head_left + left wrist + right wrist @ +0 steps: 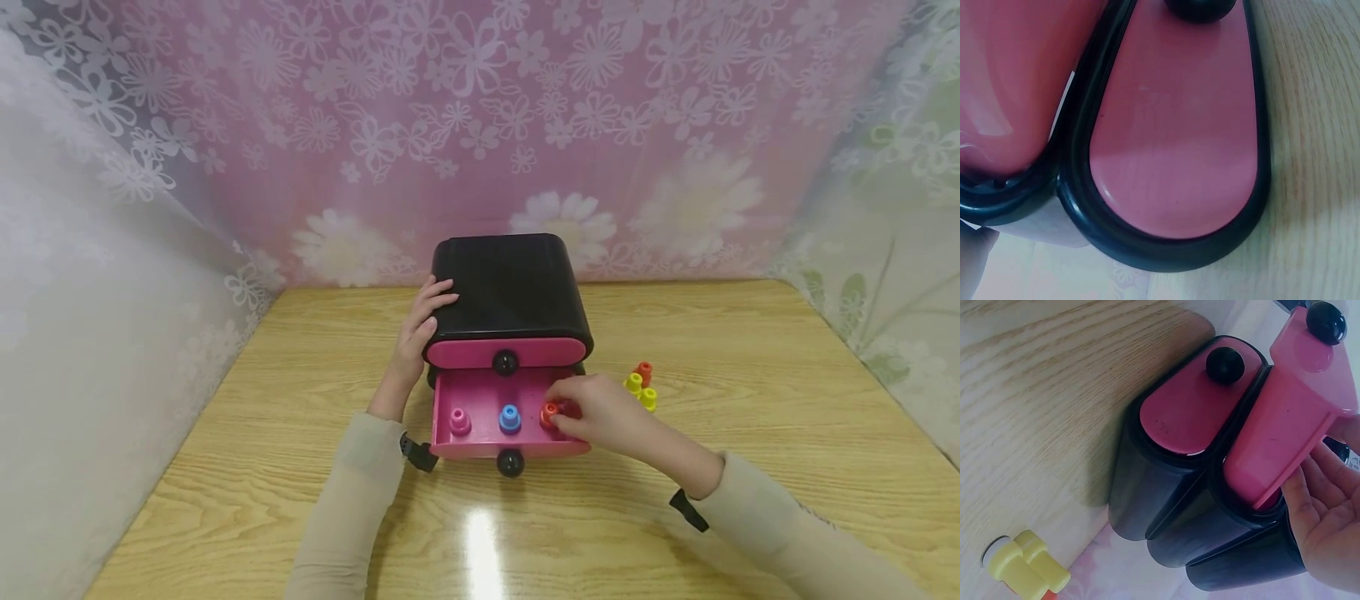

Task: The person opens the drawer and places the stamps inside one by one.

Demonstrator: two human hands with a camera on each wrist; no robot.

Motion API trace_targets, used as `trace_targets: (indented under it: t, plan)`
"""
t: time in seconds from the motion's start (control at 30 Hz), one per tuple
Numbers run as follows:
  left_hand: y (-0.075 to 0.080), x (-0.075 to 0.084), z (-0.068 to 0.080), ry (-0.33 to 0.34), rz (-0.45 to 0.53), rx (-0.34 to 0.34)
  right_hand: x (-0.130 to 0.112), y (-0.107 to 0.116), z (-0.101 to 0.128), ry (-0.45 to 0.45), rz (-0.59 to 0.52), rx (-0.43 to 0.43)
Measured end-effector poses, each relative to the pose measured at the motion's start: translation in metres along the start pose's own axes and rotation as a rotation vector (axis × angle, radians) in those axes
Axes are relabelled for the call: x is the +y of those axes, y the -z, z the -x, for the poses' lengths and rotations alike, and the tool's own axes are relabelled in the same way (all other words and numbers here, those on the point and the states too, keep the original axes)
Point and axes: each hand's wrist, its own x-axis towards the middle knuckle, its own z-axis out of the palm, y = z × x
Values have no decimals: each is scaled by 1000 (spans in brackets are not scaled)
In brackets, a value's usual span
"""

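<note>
Flowery pink cloth hangs behind a wooden table. On the table stands a little black chest with pink drawers. Its top drawer is closed, and the lower drawer is pulled out, so the pieces inside can be reached. The left hand lies flat against the chest's side with straight fingers, likely to keep it from sliding. The right hand is in the open drawer, fingertips pinching a red peg. A blue peg and a pink peg stand beside it. Two yellow pegs and one orange peg wait on the table, just right of the chest.
</note>
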Motion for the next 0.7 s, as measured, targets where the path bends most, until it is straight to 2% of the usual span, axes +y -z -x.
trace_targets:
  t: [0.37,0.57,0.63,0.7]
  plan:
    - [0,2,0,1,6,-9,-3,0,1,-40,31,-8]
    - [1,0,0,-7,1,7,-5,-2,0,-43,76,-9]
    - [1,1,0,-5,-1,4,-7,-2,1,-36,85,7]
    - [0,1,1,4,7,-2,-10,-3,4,9,98,71]
